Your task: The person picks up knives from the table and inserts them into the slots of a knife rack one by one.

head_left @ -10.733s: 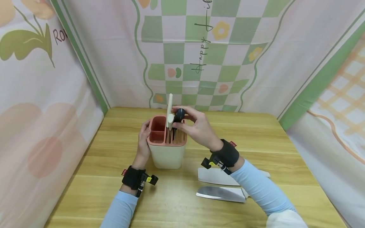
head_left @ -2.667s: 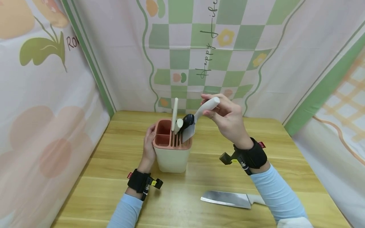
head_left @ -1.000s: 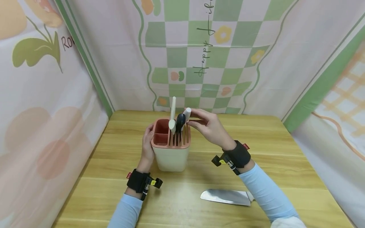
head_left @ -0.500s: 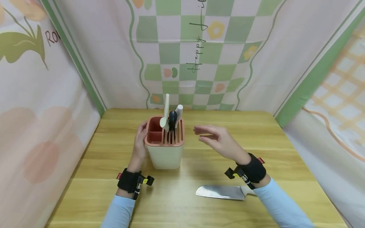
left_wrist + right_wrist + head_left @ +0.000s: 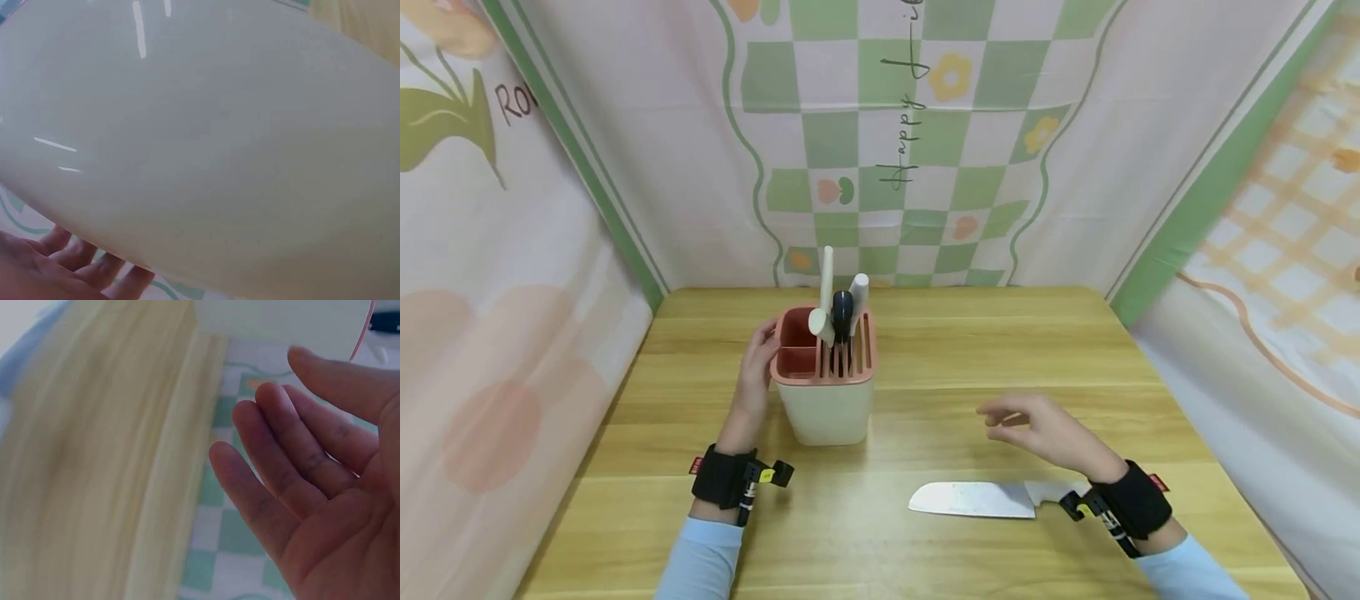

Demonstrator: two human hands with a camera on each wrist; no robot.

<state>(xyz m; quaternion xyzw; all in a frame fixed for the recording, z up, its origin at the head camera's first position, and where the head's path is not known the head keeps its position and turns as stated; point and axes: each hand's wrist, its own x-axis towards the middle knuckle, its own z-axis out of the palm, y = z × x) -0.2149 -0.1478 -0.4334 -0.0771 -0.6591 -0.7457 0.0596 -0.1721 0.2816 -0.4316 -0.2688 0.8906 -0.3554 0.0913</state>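
Note:
A cream knife holder (image 5: 824, 412) with a pink rim stands upright on the table, left of centre. In its slots sit two cream-handled tools, a black handle (image 5: 842, 310) and a white-handled knife (image 5: 859, 298); their lower parts are hidden. My left hand (image 5: 754, 367) rests against the holder's left side; in the left wrist view its fingers (image 5: 84, 262) touch the smooth wall. Right of the holder, my right hand (image 5: 1041, 427) hovers with relaxed fingers and nothing in them. Just below it lies a knife (image 5: 973, 498), broad blade pointing left, its white handle partly behind the wrist camera.
The wooden table (image 5: 970, 350) is bounded by a patterned cloth (image 5: 887, 225) at the back and by cloth on both sides. Two pink compartments (image 5: 797, 362) open at the holder's left. Dark wrist straps carry small cameras.
Earlier, two knives lay on the table; one was slotted into the holder by my right hand, which has since let go and moved right and down toward the other. The left hand stays at the holder.

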